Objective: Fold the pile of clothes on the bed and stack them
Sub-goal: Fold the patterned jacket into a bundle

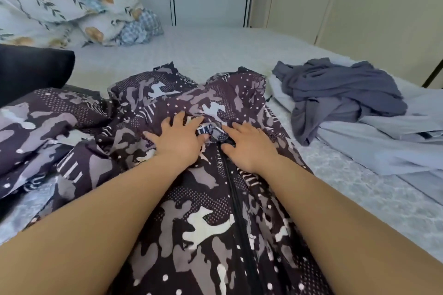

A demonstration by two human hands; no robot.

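A dark camouflage-print jacket (191, 203) with a black front zip lies spread on the bed, collar end away from me. My left hand (178, 137) lies flat with spread fingers on the fabric just left of the zip top. My right hand (249, 145) rests flat on the fabric right of the zip, fingers straight and pointing toward the collar. A heap of unfolded clothes sits to the right: a slate-blue garment (340, 96) on top of a pale blue one (383, 148).
The pale patterned bed sheet (203, 48) stretches to the far wall. Floral pillows and bedding (67, 5) are piled at the back left. A black cushion (31, 69) lies at the left edge. Cream wardrobe doors (359, 7) stand behind the bed.
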